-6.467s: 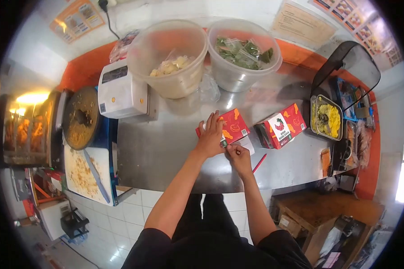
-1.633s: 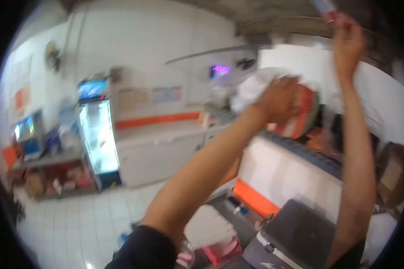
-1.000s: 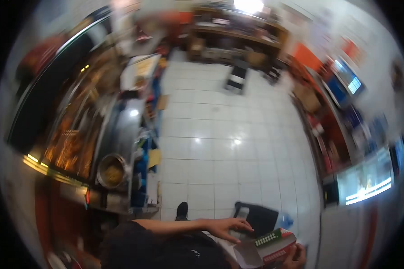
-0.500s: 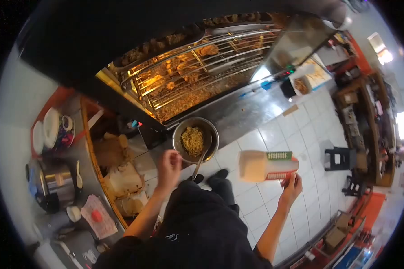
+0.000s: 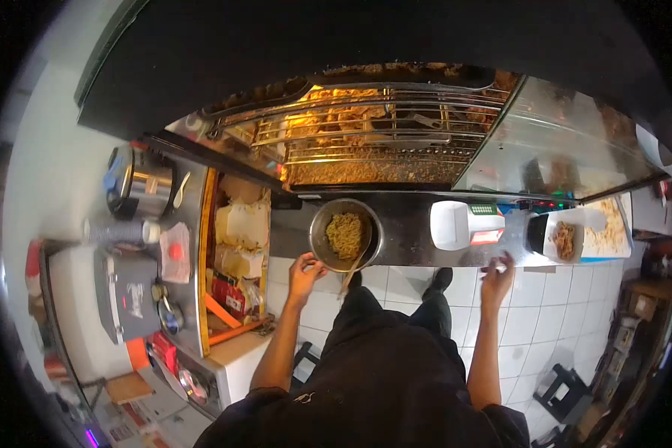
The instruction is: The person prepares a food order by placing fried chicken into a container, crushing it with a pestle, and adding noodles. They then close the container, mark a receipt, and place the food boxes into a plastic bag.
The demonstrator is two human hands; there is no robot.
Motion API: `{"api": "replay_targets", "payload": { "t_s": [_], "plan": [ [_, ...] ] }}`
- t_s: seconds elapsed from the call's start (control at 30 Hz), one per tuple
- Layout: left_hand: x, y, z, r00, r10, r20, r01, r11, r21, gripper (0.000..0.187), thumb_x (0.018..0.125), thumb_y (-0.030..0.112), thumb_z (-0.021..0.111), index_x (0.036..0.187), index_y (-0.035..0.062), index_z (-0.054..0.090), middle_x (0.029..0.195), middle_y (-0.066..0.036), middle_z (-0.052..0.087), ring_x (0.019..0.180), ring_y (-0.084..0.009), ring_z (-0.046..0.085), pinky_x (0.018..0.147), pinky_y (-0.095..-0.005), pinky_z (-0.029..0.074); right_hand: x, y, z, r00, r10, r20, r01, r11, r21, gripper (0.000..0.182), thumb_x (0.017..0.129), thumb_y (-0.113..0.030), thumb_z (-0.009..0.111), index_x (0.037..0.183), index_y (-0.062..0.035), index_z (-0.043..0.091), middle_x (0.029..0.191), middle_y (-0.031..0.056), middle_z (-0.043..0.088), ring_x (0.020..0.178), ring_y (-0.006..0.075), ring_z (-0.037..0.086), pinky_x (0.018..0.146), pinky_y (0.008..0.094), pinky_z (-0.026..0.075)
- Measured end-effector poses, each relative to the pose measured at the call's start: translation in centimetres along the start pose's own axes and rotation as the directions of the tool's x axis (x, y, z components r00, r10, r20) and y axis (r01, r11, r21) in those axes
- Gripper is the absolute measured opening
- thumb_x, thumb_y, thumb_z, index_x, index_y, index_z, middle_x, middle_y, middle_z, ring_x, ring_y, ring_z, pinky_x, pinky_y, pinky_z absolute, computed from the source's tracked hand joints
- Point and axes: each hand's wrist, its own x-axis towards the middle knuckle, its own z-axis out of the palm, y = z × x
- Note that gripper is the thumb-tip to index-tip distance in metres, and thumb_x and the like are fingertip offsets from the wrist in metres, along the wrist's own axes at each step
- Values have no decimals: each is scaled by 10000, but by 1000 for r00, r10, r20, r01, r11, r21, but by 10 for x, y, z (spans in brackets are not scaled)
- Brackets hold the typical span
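A metal bowl [image 5: 319,224] of yellowish-green food [image 5: 345,235] stands on the steel counter, with a utensil handle [image 5: 352,273] sticking out over its front edge. My left hand [image 5: 305,278] is at the bowl's lower left rim, its fingers closed; whether they pinch the rim cannot be made out. To the right, an open white box [image 5: 449,225] with green and red printing sits on the counter. Just in front of that box, my right hand [image 5: 498,278] is raised with its fingers apart and nothing in them.
Behind the counter [image 5: 407,216] is a lit grill cabinet with wire racks [image 5: 381,142]. A white container of food [image 5: 565,237] and a stained board [image 5: 608,231] lie at the right. On the left are a steel cooker [image 5: 145,183] and a shelf. A black stool [image 5: 564,392] stands lower right.
The white box has gone from my right hand onto the counter, and that hand has opened. My left hand stays near the bowl. The view has turned and shifted.
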Motion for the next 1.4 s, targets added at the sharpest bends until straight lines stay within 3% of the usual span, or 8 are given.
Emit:
{"api": "replay_targets", "payload": {
  "t_s": [0.17, 0.23, 0.33, 0.67, 0.9, 1.17, 1.27, 1.4],
  "plan": [
    [-43, 7, 74, 993, 115, 26, -115, 993, 9, 412, 831, 264, 766, 1131, -3, 677, 1058, -187, 705, 997, -260, 653, 846, -397, 520, -58, -85, 72, 587, 282, 759, -228, 957, -179, 439, 972, -404, 613, 1085, 19, 635, 789, 150, 693, 669, 244, 692, 594, 359, 525],
    [-46, 20, 80, 975, 118, 190, -169, 946, 278, 389, 838, 262, 757, 1116, 0, 682, 1051, -183, 707, 1004, -252, 651, 861, -397, 514, -75, -96, 97, 566, 36, 823, 191, 966, -174, 396, 947, -334, 641, 1055, 46, 614, 819, 243, 681, 759, 401, 681, 673, 464, 534],
    [-48, 7, 90, 953, 209, 219, -264, 927, 265, 341, 825, 212, 750, 1098, 21, 678, 1015, -162, 711, 917, -229, 666, 799, -403, 526, -70, -67, 120, 642, -229, 732, 602, 741, -296, 227, 939, -161, 550, 1010, 54, 538, 847, 285, 650, 832, 510, 634, 746, 575, 497],
    [-12, 8, 78, 865, 462, -196, -457, 886, 73, 454, 888, 180, 678, 1304, 36, 568, 1061, -150, 689, 910, -237, 661, 802, -389, 538, -66, -210, 82, 648, -138, 749, 747, 304, -591, 107, 865, -48, 513, 937, 2, 575, 876, 241, 673, 803, 404, 694, 680, 502, 551],
    [-1, 10, 69, 686, 726, -41, -711, 682, 172, 617, 922, 165, 671, 1486, 67, 441, 1196, -175, 660, 1008, -245, 644, 861, -396, 527, -89, -162, 127, 599, -96, 795, 758, 389, -524, 130, 855, -55, 513, 946, 5, 584, 777, 241, 659, 778, 427, 667, 680, 549, 517],
    [-5, 15, 59, 887, 449, 106, -455, 890, 30, 605, 918, 93, 655, 1481, 45, 436, 1186, -148, 655, 1009, -206, 624, 848, -378, 543, -81, -113, 125, 458, -370, 808, 769, 621, -152, 176, 931, -120, 514, 869, 12, 614, 770, 227, 660, 747, 366, 664, 632, 517, 471],
    [5, 4, 70, 820, 569, 67, -558, 819, -135, 656, 924, 91, 651, 1514, 53, 369, 1256, -164, 617, 1090, -229, 609, 896, -383, 540, -71, -108, 122, 572, 160, 805, 201, 924, -326, 290, 955, -199, 557, 771, 19, 611, 742, 160, 650, 626, 230, 633, 567, 425, 454],
    [-21, 41, 62, 905, 389, 172, -284, 854, -437, 654, 929, 90, 639, 1506, 51, 331, 1266, -183, 590, 1169, -270, 583, 979, -397, 519, -64, -85, 119, 343, 401, 850, -534, 827, -175, 218, 1035, -222, 518, 951, -41, 606, 657, -35, 481, 495, 38, 379, 427, 214, 301]
  ]
}}
